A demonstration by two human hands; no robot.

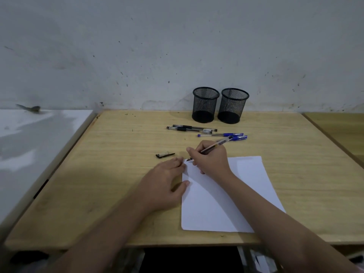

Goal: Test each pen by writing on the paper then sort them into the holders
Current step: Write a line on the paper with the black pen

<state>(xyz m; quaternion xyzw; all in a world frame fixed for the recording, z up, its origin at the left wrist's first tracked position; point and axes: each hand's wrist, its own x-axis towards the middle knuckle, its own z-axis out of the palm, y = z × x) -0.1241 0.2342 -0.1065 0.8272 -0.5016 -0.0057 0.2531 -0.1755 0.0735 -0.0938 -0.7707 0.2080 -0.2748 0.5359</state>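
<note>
My right hand grips an uncapped pen with its tip touching the top left corner of the white paper. Flat on the table, my left hand presses the paper's left edge with fingers spread. The pen's black cap lies on the table just left of the hands. Two black pens and two blue pens lie behind my right hand. Two black mesh holders, left and right, stand against the wall, both seemingly empty.
The wooden table ends at a grey wall. A white surface adjoins on the left and another wooden table on the right.
</note>
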